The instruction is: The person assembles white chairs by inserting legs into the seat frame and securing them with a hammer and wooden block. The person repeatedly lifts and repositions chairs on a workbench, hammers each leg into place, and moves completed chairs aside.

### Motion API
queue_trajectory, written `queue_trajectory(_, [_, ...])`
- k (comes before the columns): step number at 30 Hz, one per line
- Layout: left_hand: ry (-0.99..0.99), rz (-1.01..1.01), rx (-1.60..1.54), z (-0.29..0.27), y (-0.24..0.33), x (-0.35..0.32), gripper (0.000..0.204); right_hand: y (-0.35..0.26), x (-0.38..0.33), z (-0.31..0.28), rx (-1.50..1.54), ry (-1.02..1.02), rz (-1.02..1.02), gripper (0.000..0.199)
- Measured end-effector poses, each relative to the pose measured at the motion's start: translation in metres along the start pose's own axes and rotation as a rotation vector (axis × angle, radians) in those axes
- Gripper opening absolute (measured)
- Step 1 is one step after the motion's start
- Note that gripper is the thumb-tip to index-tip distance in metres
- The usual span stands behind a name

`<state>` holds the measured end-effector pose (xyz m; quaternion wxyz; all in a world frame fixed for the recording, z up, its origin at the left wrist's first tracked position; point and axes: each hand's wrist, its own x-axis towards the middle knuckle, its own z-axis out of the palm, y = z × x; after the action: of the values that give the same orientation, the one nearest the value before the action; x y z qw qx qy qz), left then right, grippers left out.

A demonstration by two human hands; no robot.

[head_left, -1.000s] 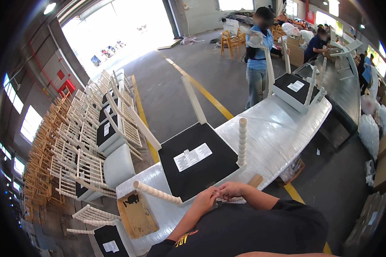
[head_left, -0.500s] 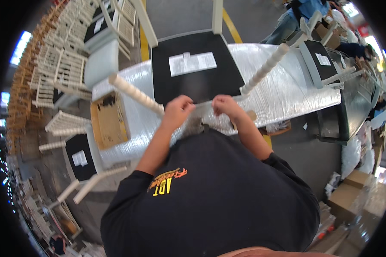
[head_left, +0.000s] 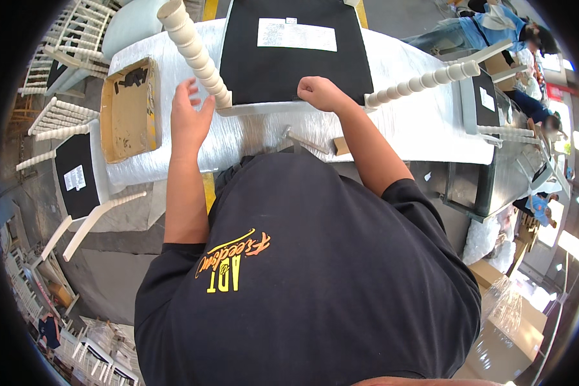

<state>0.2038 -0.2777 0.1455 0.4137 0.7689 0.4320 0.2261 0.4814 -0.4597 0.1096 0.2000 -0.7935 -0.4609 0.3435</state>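
1. Head camera, looking down: an upside-down chair (head_left: 293, 77) lies on a work surface wrapped in shiny plastic (head_left: 418, 132), directly beyond the person's black T-shirt (head_left: 315, 257).
2. The chair's black underside panel (head_left: 264, 74) faces up, with a white printed label (head_left: 297, 35) flat on it. A cream left bobbin-turned leg (head_left: 190, 45) and right bobbin-turned leg (head_left: 424, 83) rise from its near corners.
3. The two hands are well apart. The left hand (head_left: 192, 119) is spread, nothing visible in it, near the left leg's base; contact cannot be told.
4. The right hand (head_left: 325, 94) is at the seat's near edge, fingers curled under and hidden, so whether they close on anything cannot be told.
5. Progress, as a judgement: the near legs and label look already in place. What is left on this chair cannot be told.
6. Left of the left hand sits an open cardboard box (head_left: 125, 122) with dark pieces (head_left: 133, 78) inside. Between the chair and the shirt lies a slim pale tool (head_left: 307, 141), kind unclear, beside a small brown block (head_left: 341, 147).
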Motion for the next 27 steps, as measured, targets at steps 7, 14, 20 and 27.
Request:
queue_trajectory(7, [-0.062,0.158,-0.239,-0.007,0.021,0.008,0.052,0.004,0.008,0.016,0.025,0.112,-0.147,0.018])
queue_trajectory(14, [-0.052,0.102,-0.112,-0.006,0.024,0.008,0.048,0.012,0.006,0.023,-0.01,0.125,-0.165,0.016])
queue_trajectory(20, [-0.052,0.096,-0.162,-0.005,0.022,0.008,0.046,0.011,0.006,0.022,0.04,0.117,-0.183,0.015])
queue_trajectory(27, [-0.057,0.095,-0.179,-0.004,0.021,0.008,0.044,0.016,0.013,0.018,-0.068,0.076,-0.191,0.015])
